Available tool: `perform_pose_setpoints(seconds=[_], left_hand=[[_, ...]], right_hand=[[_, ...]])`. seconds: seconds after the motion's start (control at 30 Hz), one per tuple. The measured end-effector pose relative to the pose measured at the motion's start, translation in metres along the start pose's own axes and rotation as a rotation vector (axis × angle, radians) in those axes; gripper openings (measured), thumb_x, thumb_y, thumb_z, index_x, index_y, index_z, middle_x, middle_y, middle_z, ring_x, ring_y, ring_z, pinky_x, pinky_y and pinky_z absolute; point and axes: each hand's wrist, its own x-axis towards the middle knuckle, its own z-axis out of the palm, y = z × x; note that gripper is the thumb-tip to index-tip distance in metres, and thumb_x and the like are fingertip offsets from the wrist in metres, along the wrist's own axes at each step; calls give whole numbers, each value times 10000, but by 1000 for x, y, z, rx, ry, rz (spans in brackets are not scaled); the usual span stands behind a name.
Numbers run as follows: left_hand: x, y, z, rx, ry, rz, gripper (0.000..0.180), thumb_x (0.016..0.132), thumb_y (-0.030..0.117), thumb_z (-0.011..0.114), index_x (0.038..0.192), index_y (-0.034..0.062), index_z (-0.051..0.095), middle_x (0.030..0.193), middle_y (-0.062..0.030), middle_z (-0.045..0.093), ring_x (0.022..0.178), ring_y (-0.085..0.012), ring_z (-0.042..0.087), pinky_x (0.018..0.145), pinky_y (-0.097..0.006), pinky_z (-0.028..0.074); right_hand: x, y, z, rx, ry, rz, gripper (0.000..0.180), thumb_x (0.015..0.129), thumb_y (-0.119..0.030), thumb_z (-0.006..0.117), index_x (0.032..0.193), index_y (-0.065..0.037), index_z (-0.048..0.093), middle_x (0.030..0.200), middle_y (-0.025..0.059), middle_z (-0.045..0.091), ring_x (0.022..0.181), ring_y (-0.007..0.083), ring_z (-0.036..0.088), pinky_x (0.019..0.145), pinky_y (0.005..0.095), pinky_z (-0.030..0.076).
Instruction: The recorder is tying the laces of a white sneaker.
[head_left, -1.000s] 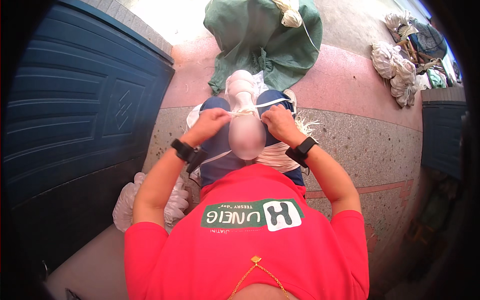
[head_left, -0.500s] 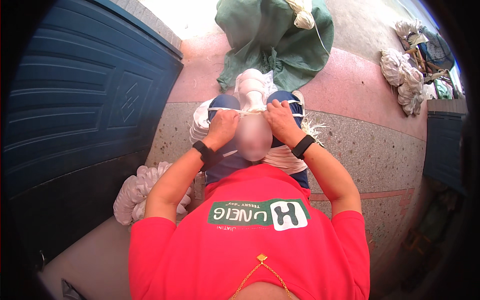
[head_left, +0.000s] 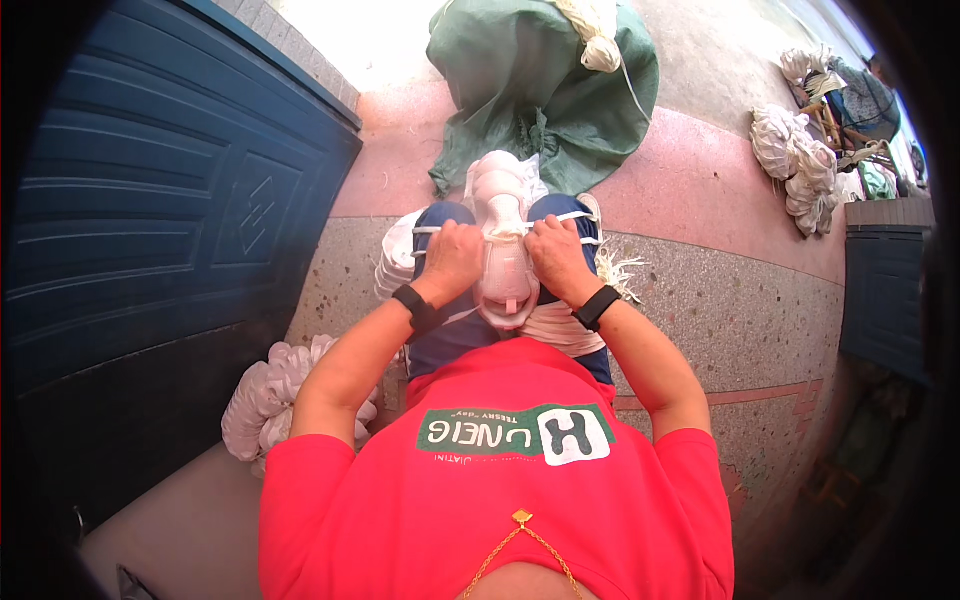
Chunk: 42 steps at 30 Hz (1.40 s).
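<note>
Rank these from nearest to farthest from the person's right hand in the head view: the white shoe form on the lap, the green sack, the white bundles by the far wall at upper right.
From the right hand:
1. White shoe form, on the lap, touching the hand on its left.
2. Green sack, on the floor ahead.
3. White bundles, far off at upper right.

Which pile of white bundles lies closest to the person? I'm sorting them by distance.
The white bundle pile beside the left elbow, by the blue door; the other pile lies far off at upper right.
</note>
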Motion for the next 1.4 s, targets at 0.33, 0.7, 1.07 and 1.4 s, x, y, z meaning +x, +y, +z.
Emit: perform_pose_setpoints(seconds=[0.33,0.7,1.07,1.4], left_hand=[[-9,27,-20,304,113,95,205,830,320,722,801,123,675,812,-53,653,916,-282,559,733,-465,391],[-14,-1,-24,-100,-70,-13,142,867,191,639,868,67,708,919,-128,702,953,-366,589,775,-520,502],[37,13,-19,-125,-171,-34,244,832,279,738,866,37,743,869,-181,704,917,-407,631,797,-490,526],[39,-1,6,-210,50,113,105,797,91,699,810,32,613,832,-173,650,817,-334,629,709,-421,518]], right_hand=[[-7,-2,-1,-48,28,173,149,827,-236,653,768,-111,711,844,88,658,924,274,601,790,454,402],[-10,-14,1,-5,-186,139,212,857,-264,614,831,-64,680,927,146,641,985,327,580,767,519,429],[-17,-6,2,180,31,89,121,884,-205,622,914,-98,671,877,104,629,920,311,585,757,474,408],[-7,-17,1,-37,-25,-118,74,794,-146,601,838,-100,639,830,82,635,893,259,595,752,387,445]])
